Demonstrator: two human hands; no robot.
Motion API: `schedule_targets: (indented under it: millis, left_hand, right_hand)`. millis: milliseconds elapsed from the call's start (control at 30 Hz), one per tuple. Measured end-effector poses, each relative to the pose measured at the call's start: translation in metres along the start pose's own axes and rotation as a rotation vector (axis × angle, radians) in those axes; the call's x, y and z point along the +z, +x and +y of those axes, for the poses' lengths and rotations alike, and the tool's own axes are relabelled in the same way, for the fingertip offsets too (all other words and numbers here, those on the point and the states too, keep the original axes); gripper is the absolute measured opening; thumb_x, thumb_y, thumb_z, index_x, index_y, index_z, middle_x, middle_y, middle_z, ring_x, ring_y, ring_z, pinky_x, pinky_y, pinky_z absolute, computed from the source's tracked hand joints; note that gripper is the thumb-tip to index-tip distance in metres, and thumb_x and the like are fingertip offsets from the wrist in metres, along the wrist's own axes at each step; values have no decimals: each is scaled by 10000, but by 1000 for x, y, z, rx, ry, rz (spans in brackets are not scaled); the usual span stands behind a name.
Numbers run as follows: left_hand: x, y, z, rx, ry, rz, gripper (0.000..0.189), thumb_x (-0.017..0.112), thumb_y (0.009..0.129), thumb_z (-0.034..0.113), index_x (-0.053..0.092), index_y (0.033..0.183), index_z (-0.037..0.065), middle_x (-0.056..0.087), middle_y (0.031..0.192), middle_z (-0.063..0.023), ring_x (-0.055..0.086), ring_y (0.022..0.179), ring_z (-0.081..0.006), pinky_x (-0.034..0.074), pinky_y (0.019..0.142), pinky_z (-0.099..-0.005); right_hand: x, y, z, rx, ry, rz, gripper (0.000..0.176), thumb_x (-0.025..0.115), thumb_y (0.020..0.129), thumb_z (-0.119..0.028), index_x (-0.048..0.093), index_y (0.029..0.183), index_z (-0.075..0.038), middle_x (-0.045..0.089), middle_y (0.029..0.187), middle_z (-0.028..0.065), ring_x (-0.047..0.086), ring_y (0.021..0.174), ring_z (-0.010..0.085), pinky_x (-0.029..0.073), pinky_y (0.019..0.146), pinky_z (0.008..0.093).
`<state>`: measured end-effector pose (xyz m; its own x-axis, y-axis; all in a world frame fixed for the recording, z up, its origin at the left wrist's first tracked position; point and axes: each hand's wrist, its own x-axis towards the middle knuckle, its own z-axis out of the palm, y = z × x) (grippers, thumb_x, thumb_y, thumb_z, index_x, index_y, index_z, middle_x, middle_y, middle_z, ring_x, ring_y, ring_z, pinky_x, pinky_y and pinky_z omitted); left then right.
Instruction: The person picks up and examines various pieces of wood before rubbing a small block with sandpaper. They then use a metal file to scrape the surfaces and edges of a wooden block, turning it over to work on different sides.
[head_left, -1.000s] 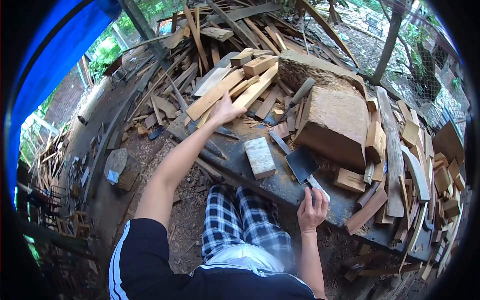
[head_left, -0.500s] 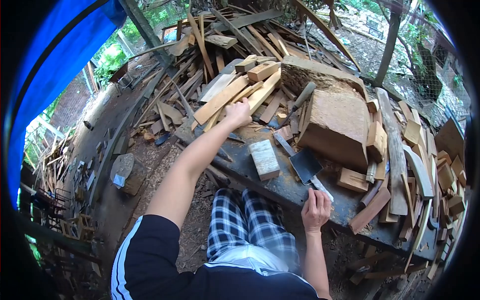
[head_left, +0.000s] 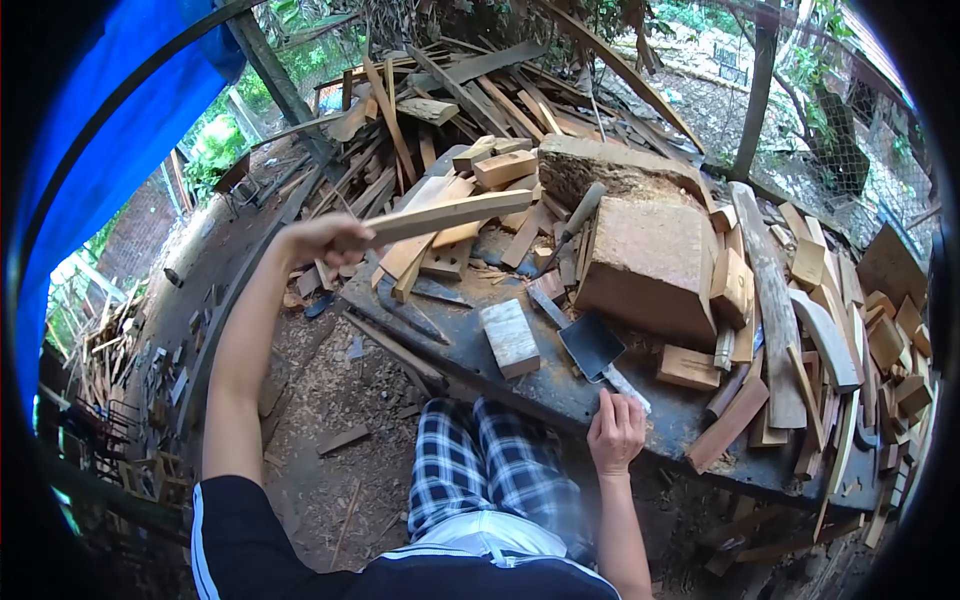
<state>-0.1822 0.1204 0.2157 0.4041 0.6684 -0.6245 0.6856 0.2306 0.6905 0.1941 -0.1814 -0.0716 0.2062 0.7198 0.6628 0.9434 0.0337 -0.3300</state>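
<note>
Plainly, the left hand [head_left: 325, 238] is closed around one end of a long wooden slat [head_left: 455, 212], holding it roughly level in the air above the far-left part of the worktop [head_left: 545, 392], clear of the heap of offcuts [head_left: 470, 110] beneath and behind it. The slat looks dry, stiff and light enough for one hand. Gripped at the end, though, it will likely want to dip at the far tip, and its rough sawn edges may splinter; a hold nearer the middle would balance it better. The right hand [head_left: 615, 432] is curled over the handle end of a cleaver [head_left: 592, 345], whose blade lies flat near the worktop's front edge, just beside a small pale block [head_left: 510, 338]. A big squared log [head_left: 650, 262] sits behind, with a chisel [head_left: 572, 222] leaning against it. The worktop is dark, scarred and crowded with scraps. Around it are chip-strewn earth [head_left: 335, 395], a blue tarpaulin [head_left: 110, 120] and wire fencing [head_left: 850, 130].
</note>
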Motion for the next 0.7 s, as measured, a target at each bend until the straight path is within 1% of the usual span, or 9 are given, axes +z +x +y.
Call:
schedule_targets:
  millis: [200,367,433,467,500,567,600,633,700]
  left_hand:
    - [39,-55,-90,225,-476,-107,604,548,919,392,520,1298,-78,453,646,43,417,440,-36,530,415,-232]
    - [39,2,-90,202,-246,289,524,590,942,421,550,1224,-19,482,701,12,504,528,-61,510,483,-276]
    - [47,35,-81,188,75,475,537,618,923,463,557,1155,-17,513,738,-13,548,569,-92,506,489,-259]
    - [44,56,-86,200,194,580,590,637,897,471,547,1176,-42,626,862,-112,660,697,-232,562,603,-344]
    - [39,75,-91,209,185,569,590,637,897,471,547,1176,-42,626,862,-112,660,697,-232,562,603,-344]
    - [29,104,-96,213,520,683,649,649,879,454,515,1232,-74,670,1015,-240,688,899,-369,559,799,-450]
    - [32,109,-88,79,619,606,703,651,868,456,488,1277,-92,599,1224,-305,600,1121,-459,480,972,-490]
    - [54,101,-68,-79,888,657,732,651,873,479,460,1329,-60,494,1379,-269,473,1288,-426,416,1052,-484]
    - [69,107,-45,0,1129,741,661,609,918,436,430,1416,41,352,1468,-226,311,1401,-355,306,1136,-496]
  right_hand:
    - [-5,2,0,-34,48,-48,285,625,791,-39,685,1070,-43,635,1005,97,606,1004,291,469,993,474]
    - [-4,2,-1,-36,17,-62,274,625,790,-31,687,1056,-50,626,998,101,596,1001,292,460,989,477]
    - [-5,4,-4,-37,6,-62,273,623,788,-30,686,1053,-47,621,995,102,595,1000,294,459,989,477]
    - [-6,5,-6,-27,-2,-65,271,623,787,-30,685,1051,-46,619,995,103,594,1001,296,459,987,476]
    - [-7,6,-7,-17,-11,-64,270,623,787,-31,685,1049,-44,617,995,105,594,1001,297,459,986,475]
    - [-5,6,-7,-5,-22,-61,266,617,787,-27,685,1044,-40,615,994,107,593,1002,304,462,976,470]
    - [-5,5,-6,-6,-29,-68,266,616,786,-26,684,1043,-39,614,994,106,592,1003,305,462,976,467]
    - [-3,4,-5,-6,-33,-72,266,616,785,-25,684,1042,-38,613,994,105,591,1004,306,463,975,465]
    - [-2,4,-3,-6,-34,-61,264,619,782,-27,689,1036,-42,620,985,100,597,993,303,469,971,462]
